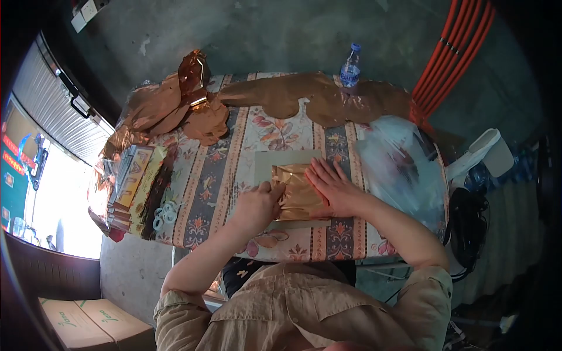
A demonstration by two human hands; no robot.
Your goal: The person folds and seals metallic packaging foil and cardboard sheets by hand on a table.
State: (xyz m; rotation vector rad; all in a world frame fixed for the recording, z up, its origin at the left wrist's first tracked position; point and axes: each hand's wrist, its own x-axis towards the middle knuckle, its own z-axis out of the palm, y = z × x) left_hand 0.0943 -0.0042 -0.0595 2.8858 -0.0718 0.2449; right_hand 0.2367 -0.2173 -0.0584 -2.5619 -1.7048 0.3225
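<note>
A shiny gold foil sheet (295, 193) lies in front of me over a pale grey board (263, 164), which shows beyond its top and bottom edges. My left hand (256, 207) is closed at the foil's left edge, its curled fingers gripping the material there. Spread flat, my right hand (336, 188) presses on the right side of the foil with its fingers apart. Part of the foil is hidden under both hands.
Brown foil-like sheets (155, 108) are heaped at the back left; a long brown strip (275, 93) runs along the back. Near it stands a water bottle (350, 67). Clear plastic bags (398, 169) lie right, stacked colourful packets (137, 181) and white rings (165, 215) left.
</note>
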